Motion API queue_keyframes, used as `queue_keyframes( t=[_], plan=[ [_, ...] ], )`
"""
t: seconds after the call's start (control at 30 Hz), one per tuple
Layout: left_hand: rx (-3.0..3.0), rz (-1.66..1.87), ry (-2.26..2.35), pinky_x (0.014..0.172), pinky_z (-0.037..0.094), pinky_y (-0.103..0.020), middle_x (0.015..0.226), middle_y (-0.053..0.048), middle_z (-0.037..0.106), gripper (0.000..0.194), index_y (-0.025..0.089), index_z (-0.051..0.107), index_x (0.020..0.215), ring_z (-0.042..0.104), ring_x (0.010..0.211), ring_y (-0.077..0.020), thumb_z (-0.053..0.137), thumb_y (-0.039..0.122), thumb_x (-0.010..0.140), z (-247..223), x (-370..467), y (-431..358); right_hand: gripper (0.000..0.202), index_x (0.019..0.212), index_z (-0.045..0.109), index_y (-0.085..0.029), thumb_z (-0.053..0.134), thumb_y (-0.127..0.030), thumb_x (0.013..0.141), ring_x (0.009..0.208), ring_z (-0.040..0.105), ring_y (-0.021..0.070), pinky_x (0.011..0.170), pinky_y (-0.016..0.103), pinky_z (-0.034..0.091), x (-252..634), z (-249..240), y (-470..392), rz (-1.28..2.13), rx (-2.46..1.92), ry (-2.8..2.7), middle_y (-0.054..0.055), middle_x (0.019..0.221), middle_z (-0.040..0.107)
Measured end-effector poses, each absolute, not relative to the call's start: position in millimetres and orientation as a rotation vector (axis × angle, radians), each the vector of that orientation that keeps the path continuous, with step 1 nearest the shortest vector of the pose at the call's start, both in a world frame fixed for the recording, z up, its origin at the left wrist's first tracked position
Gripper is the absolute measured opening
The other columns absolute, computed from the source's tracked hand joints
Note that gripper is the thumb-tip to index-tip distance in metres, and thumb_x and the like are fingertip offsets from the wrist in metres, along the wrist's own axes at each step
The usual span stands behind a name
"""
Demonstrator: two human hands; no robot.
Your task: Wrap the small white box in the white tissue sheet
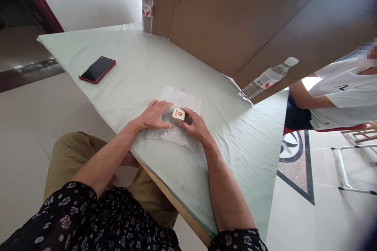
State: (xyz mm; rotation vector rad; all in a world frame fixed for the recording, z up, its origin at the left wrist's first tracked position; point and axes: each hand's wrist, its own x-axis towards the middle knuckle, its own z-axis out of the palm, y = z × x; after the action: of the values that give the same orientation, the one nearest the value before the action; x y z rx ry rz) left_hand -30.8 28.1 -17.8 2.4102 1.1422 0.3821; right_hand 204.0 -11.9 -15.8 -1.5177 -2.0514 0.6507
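Observation:
A small cream box [178, 114] with red print is on a sheet of clear bubble wrap [176, 135], near the middle of the pale green tablecloth [132, 70]. My right hand [194, 124] grips the box's right side between thumb and fingers. To the left of the box, my left hand [156, 115] lies on the wrap with its fingers spread and thumb apart, holding nothing. Part of the wrap is hidden under my hands.
A black phone with a red edge [97, 69] lies at the left. A large brown cardboard panel [206, 19] stands at the back, with an upright water bottle [147, 10] and a leaning bottle [268, 78] against it. A person in a white shirt [347, 90] sits at the right.

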Motion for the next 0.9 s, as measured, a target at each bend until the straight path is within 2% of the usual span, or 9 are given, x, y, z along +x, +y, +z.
queue_keyframes(
  t=[0.1, 0.17, 0.3, 0.37, 0.5, 0.6, 0.7, 0.77, 0.9],
  plan=[
    [2.370, 0.529, 1.147, 0.126, 0.024, -0.052, 0.163, -0.014, 0.039, 0.083, 0.021, 0.036, 0.156, 0.027, 0.156, -0.0334, 0.063, 0.055, 0.085, -8, -38, 17, 0.073, 0.147, 0.048, -0.025, 0.068, -0.036, 0.077, 0.126, 0.063, 0.0307, 0.112, 0.053, 0.044, 209, -17, -12, 0.750, -1.478, -2.004, 0.010, 0.138, 0.067],
    [2.434, 0.592, 1.124, 0.127, 0.022, -0.053, 0.161, -0.014, 0.042, 0.079, 0.021, 0.044, 0.152, 0.028, 0.155, -0.0344, 0.066, 0.055, 0.084, -1, -46, 1, 0.077, 0.150, 0.044, -0.023, 0.067, -0.038, 0.078, 0.128, 0.062, 0.0292, 0.112, 0.050, 0.045, 214, -17, -13, 0.893, -1.417, -1.919, 0.012, 0.143, 0.063],
    [2.632, 0.476, 1.030, 0.126, 0.017, -0.061, 0.164, -0.016, 0.037, 0.076, 0.021, 0.056, 0.142, 0.026, 0.155, -0.0397, 0.079, 0.047, 0.075, 6, -54, -36, 0.074, 0.146, 0.047, -0.019, 0.067, -0.047, 0.080, 0.131, 0.061, 0.0292, 0.110, 0.048, 0.049, 221, -14, -13, 1.122, -1.328, -1.747, 0.017, 0.149, 0.056],
    [2.690, 0.437, 1.056, 0.126, 0.018, -0.062, 0.165, -0.016, 0.035, 0.064, 0.021, 0.061, 0.137, 0.027, 0.155, -0.0395, 0.078, 0.035, 0.077, 4, -51, -48, 0.070, 0.143, 0.051, -0.021, 0.067, -0.050, 0.081, 0.131, 0.060, 0.0296, 0.110, 0.050, 0.049, 223, -11, -14, 1.170, -1.314, -1.717, 0.016, 0.149, 0.057],
    [2.682, 0.547, 1.177, 0.125, 0.027, -0.057, 0.158, -0.013, 0.046, 0.019, 0.021, 0.074, 0.101, 0.037, 0.151, -0.0337, 0.059, 0.020, 0.089, -2, -36, -48, 0.062, 0.137, 0.058, -0.024, 0.065, -0.055, 0.085, 0.133, 0.060, 0.0294, 0.112, 0.051, 0.047, 225, 3, -19, 1.179, -1.337, -1.720, 0.013, 0.145, 0.062],
    [2.545, 0.739, 1.253, 0.120, 0.037, -0.050, 0.150, -0.013, 0.055, 0.018, 0.020, 0.072, 0.087, 0.048, 0.144, -0.0290, 0.055, 0.023, 0.092, 2, -24, -35, 0.057, 0.131, 0.064, -0.025, 0.062, -0.060, 0.086, 0.135, 0.058, 0.0303, 0.114, 0.052, 0.044, 230, 24, -26, 1.128, -1.374, -1.777, 0.011, 0.142, 0.064],
    [2.301, 0.819, 1.378, 0.109, 0.049, -0.043, 0.141, -0.013, 0.063, 0.013, 0.019, 0.069, 0.086, 0.058, 0.132, -0.0272, 0.057, 0.024, 0.089, 11, -13, -18, 0.062, 0.130, 0.066, -0.027, 0.069, -0.063, 0.079, 0.134, 0.058, 0.0321, 0.112, 0.054, 0.044, 232, 42, -32, 1.060, -1.426, -1.860, 0.009, 0.142, 0.064],
    [2.145, 0.806, 1.421, 0.095, 0.055, -0.039, 0.131, -0.011, 0.069, 0.013, 0.019, 0.067, 0.086, 0.067, 0.114, -0.0247, 0.056, 0.026, 0.087, 16, -7, -8, 0.063, 0.125, 0.068, -0.027, 0.078, -0.059, 0.071, 0.129, 0.060, 0.0323, 0.108, 0.051, 0.046, 229, 46, -33, 0.948, -1.488, -1.899, 0.009, 0.138, 0.066],
    [1.867, 0.812, 1.463, 0.080, 0.053, -0.035, 0.113, -0.007, 0.076, 0.018, 0.020, 0.065, 0.082, 0.067, 0.079, -0.0191, 0.059, 0.036, 0.084, 18, 0, 5, 0.025, 0.085, 0.070, -0.022, 0.071, -0.045, 0.077, 0.109, 0.067, 0.0267, 0.092, 0.041, 0.050, 215, 32, -28, 0.743, -1.517, -1.751, 0.009, 0.114, 0.075]
  ],
)
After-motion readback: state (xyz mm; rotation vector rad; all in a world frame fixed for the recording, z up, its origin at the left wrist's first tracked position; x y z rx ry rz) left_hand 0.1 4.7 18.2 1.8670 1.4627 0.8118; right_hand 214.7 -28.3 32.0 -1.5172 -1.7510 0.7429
